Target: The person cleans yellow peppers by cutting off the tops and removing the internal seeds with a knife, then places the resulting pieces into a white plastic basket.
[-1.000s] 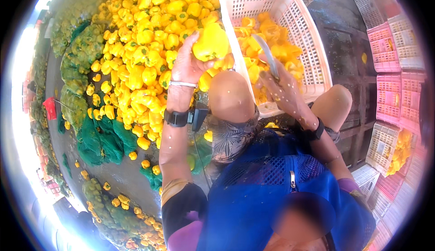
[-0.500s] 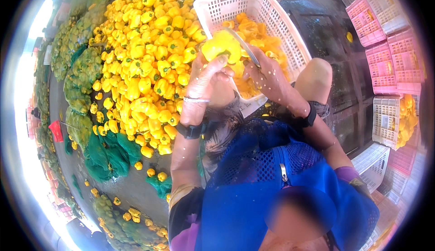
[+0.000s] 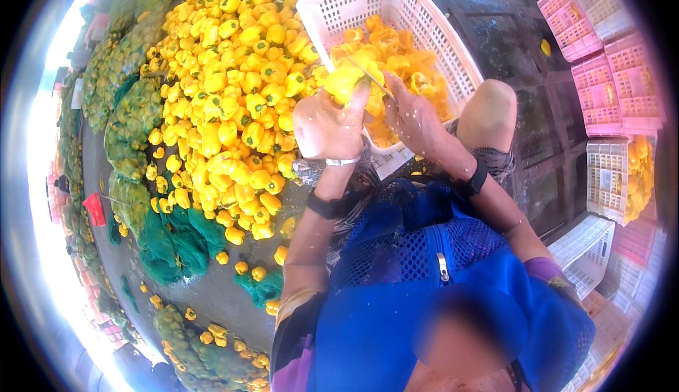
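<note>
My left hand (image 3: 331, 127) is closed around a yellow bell pepper (image 3: 341, 85), holding it over the near left edge of a white plastic crate (image 3: 430, 25). In my right hand (image 3: 419, 117) is a knife (image 3: 370, 75), its thin blade lying against the pepper's upper right side. The fingers of both hands are close together, and the handle is mostly hidden in my grip. Cut, hollow-looking yellow pepper pieces (image 3: 417, 65) lie in the crate, just beyond my hands. Pale seeds stick to my right hand and forearm.
A big heap of whole yellow peppers (image 3: 226, 102) spreads on the floor to the left. Green net (image 3: 173, 247) and full net sacks (image 3: 126, 141) lie beyond it. Pink and white crates (image 3: 596, 91) are stacked at right. My bare knee (image 3: 489, 112) stands beside the crate.
Both hands have come slightly lower, and the pepper has turned in my left hand. The knife blade, earlier raised along the pepper's right side, now lies lower and more edge-on across it.
</note>
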Demonstrator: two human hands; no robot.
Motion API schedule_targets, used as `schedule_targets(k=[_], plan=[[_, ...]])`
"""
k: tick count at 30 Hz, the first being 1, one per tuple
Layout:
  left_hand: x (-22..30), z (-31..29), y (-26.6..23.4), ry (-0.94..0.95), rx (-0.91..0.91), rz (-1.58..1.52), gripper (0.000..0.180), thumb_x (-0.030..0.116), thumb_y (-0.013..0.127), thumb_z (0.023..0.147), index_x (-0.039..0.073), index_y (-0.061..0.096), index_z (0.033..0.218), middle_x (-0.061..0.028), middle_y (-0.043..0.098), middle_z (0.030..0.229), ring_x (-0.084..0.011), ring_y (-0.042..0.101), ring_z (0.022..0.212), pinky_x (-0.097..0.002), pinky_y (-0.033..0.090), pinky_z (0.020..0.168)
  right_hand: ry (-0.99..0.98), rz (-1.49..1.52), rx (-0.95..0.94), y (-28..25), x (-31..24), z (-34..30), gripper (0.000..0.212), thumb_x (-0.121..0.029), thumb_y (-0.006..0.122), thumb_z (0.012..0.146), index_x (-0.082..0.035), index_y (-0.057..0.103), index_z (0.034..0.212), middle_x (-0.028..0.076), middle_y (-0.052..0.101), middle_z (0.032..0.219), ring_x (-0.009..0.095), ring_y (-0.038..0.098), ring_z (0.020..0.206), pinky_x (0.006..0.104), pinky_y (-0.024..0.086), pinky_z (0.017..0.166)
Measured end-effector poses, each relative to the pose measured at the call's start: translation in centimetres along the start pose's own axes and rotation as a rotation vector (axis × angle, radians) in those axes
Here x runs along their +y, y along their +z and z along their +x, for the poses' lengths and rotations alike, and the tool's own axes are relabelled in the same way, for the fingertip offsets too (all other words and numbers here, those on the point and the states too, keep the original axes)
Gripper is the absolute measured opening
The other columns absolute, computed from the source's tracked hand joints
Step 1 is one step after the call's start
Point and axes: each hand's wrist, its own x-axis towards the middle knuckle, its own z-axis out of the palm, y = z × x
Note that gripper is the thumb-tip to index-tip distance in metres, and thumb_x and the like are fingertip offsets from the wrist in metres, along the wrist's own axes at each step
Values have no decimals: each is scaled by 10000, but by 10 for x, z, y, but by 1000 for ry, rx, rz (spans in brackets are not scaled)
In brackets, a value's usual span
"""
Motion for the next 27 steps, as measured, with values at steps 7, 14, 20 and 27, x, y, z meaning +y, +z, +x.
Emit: schedule_targets(k=[7,14,20,27], plan=[[17,-11,10,594,50,623,517,228,795,719,-16,521,1083,-72,650,808,-148,625,610,-260,512,559,-204,214,4,18,42,7,403,-109,561,833,5,490,1213,245,612,717,393,629,699,428,488,594],[-37,9,13,323,-102,-181,334,101,718,771,-2,561,1048,-96,643,872,-125,607,647,-231,489,543,-59,182,60,37,65,9,228,-170,571,832,31,623,928,246,621,750,395,630,709,433,481,580],[-35,7,-6,-75,-295,-497,364,284,626,841,-1,576,1063,-108,631,775,-89,490,481,-179,330,404,226,195,-239,33,74,12,297,-239,535,901,51,599,889,198,589,648,307,596,535,409,459,502],[-21,3,-3,-184,-519,-654,570,467,590,840,-17,548,1138,-153,646,828,-132,540,500,-202,392,430,682,1437,-477,-4,81,12,235,-247,510,941,-48,564,1053,88,633,785,87,454,427,241,381,396]])
